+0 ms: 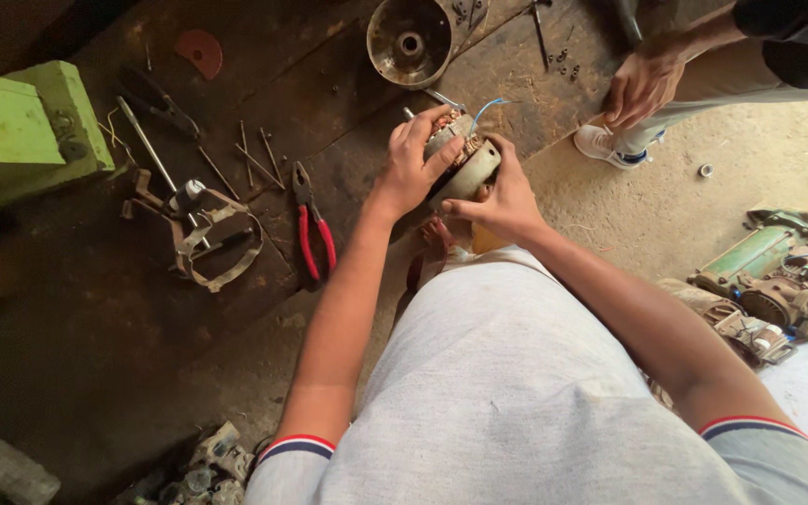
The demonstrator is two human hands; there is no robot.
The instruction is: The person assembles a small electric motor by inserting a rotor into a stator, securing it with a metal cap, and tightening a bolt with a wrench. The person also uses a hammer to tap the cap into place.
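Observation:
Both my hands hold a small round metal motor part (468,168) with copper windings and a thin blue wire, above the edge of a dark wooden workbench (264,56). My left hand (411,165) wraps over its top left side. My right hand (502,199) grips it from below and to the right. Red-handled pliers (313,224) lie on the bench to the left of my left forearm.
A round metal housing (411,39) lies on the bench at the top. Long bolts, a metal bracket (208,238) and a green block (21,131) lie at left. Another person's hand (642,86) and white shoe are at top right. Old motor parts (769,281) lie on the floor at right.

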